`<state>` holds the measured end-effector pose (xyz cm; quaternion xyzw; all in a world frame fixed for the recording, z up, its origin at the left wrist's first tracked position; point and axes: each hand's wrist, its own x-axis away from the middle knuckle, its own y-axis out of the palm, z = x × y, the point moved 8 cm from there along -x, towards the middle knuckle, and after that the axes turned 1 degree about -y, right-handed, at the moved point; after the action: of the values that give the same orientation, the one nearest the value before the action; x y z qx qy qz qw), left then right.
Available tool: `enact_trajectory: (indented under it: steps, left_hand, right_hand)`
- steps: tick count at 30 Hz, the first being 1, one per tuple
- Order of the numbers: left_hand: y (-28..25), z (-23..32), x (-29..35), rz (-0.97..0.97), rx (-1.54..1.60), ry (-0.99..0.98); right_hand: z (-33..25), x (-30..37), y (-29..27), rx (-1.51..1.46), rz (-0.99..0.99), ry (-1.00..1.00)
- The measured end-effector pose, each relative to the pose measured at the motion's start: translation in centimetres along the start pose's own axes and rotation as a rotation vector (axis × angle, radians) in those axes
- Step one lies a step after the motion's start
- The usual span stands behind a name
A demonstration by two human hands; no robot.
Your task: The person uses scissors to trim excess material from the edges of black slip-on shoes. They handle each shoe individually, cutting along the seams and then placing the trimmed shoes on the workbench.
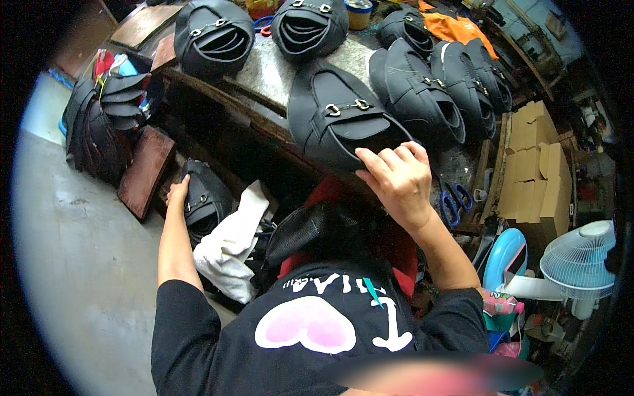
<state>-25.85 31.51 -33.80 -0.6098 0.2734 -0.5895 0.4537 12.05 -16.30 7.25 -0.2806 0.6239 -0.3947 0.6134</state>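
My right hand (pixel 396 175) pinches the near rim of a black leather shoe upper (pixel 317 105) that has a metal bit buckle across it. This upper lies at the front edge of the workbench, toe end pointing away. Down at the left, my left hand (pixel 177 191) grips the side of another black shoe upper (pixel 206 188) with a similar buckle, beside the bench. Its fingers are partly hidden behind the leather. A white cloth (pixel 231 251) hangs crumpled just right of that upper, close to my lap.
More black uppers (pixel 419 92) stand along the workbench (pixel 264 72). Blue-handled scissors (pixel 456 203) lie at the right, near cardboard boxes (pixel 538 171) and a fan (pixel 581 257). At the left are a brown board (pixel 146 171) and bundled black pieces (pixel 105 125). An orange cloth (pixel 459 30) lies far back.
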Motion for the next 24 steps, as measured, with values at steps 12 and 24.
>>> enact_trajectory:
  steps: [12, 24]
  left_hand:
    - [3.2, -10.0, 7.7, -0.401, 0.877, -0.353]
    - [5.1, -7.4, 10.6, -0.576, 1.392, -0.106]
  right_hand:
    - [0.3, 0.1, 0.4, 0.027, -0.125, 0.002]
    - [-8.7, -2.9, -0.6, -0.451, -0.037, -0.312]
